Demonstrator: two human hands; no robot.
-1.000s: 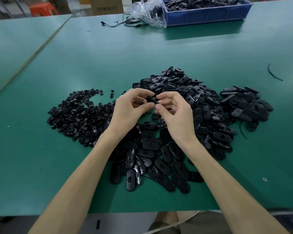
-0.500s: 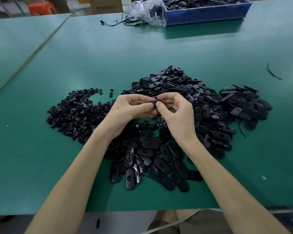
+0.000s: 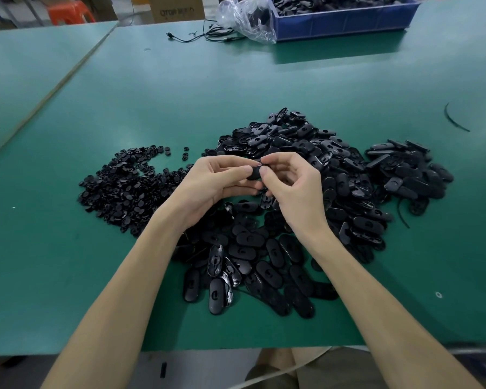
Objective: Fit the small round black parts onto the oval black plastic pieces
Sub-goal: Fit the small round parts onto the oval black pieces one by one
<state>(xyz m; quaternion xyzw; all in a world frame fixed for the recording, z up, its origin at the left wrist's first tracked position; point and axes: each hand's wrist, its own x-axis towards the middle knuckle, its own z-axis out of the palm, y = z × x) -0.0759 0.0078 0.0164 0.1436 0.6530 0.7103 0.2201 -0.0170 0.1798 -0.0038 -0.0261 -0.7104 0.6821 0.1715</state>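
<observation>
The oval (image 3: pixel 254 175) is pinched above the pile (image 3: pixel 345 178), with the left hand (image 3: pixel 213 189) and right hand (image 3: pixel 292 192) each curled on one end, thumbs on top. It is likely light, stiff, slick plastic, best held by its rims. The thumbs hide whether one of the round parts (image 3: pixel 118 186), heaped left, is seated.

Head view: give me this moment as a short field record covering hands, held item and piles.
Left hand: pinches a black plastic piece, mostly hidden
Right hand: pinches the same piece
Small round black parts: loose pile, on the left of the green table
Oval black plastic pieces: larger heap under and right of the hands
Blue plastic bin: far edge, holds more black parts
</observation>
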